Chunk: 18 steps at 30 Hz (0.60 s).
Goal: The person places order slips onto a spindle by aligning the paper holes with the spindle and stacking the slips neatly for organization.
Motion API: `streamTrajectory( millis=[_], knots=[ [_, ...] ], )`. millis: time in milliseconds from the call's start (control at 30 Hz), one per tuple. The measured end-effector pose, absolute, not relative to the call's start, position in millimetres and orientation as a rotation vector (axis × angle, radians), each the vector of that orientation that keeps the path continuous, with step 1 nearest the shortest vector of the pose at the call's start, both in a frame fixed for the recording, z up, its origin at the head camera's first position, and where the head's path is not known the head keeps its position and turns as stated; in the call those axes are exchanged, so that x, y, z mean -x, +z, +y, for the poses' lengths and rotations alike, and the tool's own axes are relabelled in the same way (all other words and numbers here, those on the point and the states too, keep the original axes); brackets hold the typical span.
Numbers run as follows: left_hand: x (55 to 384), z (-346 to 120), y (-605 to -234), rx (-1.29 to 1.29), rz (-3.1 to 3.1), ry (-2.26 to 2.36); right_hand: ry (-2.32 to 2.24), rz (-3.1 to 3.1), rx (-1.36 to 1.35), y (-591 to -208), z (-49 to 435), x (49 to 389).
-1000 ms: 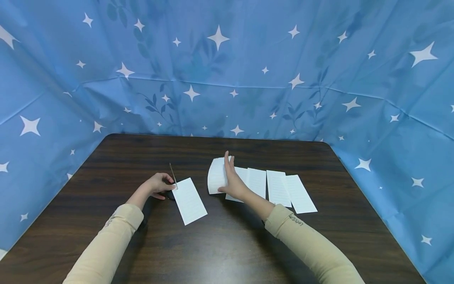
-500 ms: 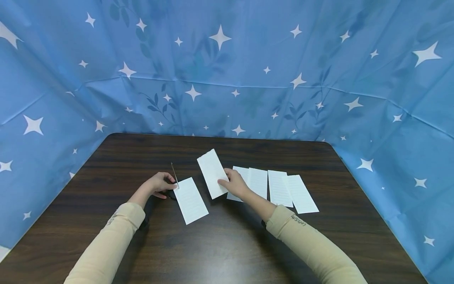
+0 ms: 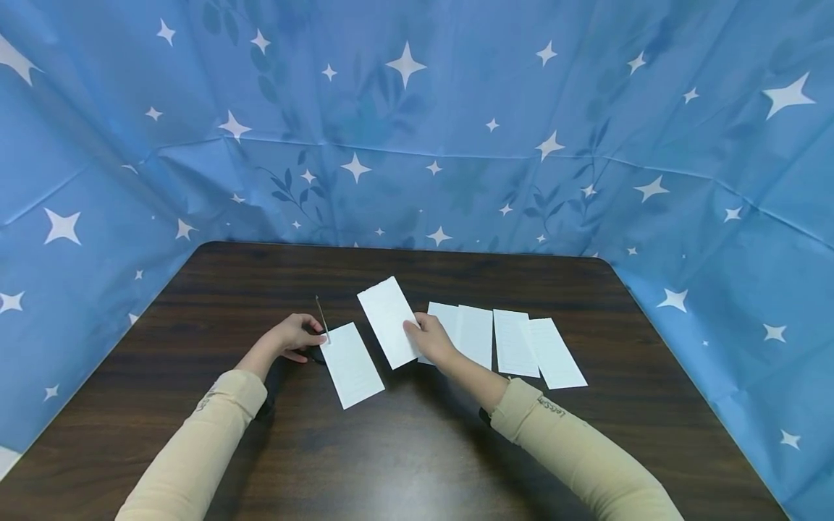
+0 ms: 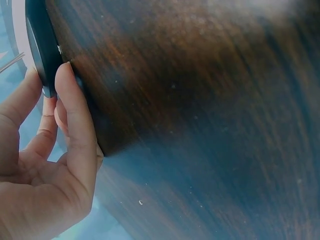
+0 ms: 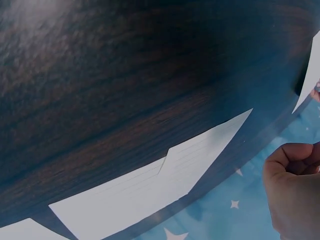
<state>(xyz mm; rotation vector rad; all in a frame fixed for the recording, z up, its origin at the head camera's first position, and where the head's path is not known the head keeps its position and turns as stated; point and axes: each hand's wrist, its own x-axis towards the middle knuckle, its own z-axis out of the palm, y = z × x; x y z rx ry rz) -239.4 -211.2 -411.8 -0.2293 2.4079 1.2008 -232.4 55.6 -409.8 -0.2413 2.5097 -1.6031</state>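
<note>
My left hand (image 3: 293,338) pinches the black base (image 4: 44,45) of what looks like a receipt spike, a thin metal rod (image 3: 322,315) standing up from it. A white lined paper slip (image 3: 354,367) lies over the base, its upper left corner at the foot of the rod. To the right, my right hand (image 3: 434,339) grips another white slip (image 3: 387,320) by its right edge, raised and tilted beside the first. This slip's visible face looks blank. In the right wrist view the right hand (image 5: 295,187) shows curled fingers, but its slip is out of frame.
Several overlapping lined slips (image 3: 554,354) lie in a row on the dark wooden table (image 3: 313,463), right of and behind my right hand. A blue curtain (image 3: 456,108) with white stars hangs past the table's far edge.
A second ago the right fingers were spread against the bent slip. The slip then straightened in my right hand's grip and has since dipped slightly. The left hand has stayed at the base.
</note>
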Motion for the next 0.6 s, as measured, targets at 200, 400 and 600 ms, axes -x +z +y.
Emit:
streamTrajectory(
  millis=[200, 400, 600],
  knots=[
    [240.2, -212.9, -413.2, 0.197, 2.389, 1.222, -1.609, 2.466, 0.236, -409.1, 52.3, 229.3],
    [238.7, -214.8, -409.4, 0.170, 2.374, 1.222, -1.619, 2.429, 0.257, -402.8, 47.1, 224.6],
    [238.1, -217.9, -407.3, 0.133, 2.332, 1.232, -1.624, 2.415, 0.258, -400.0, 43.5, 221.3]
  ],
)
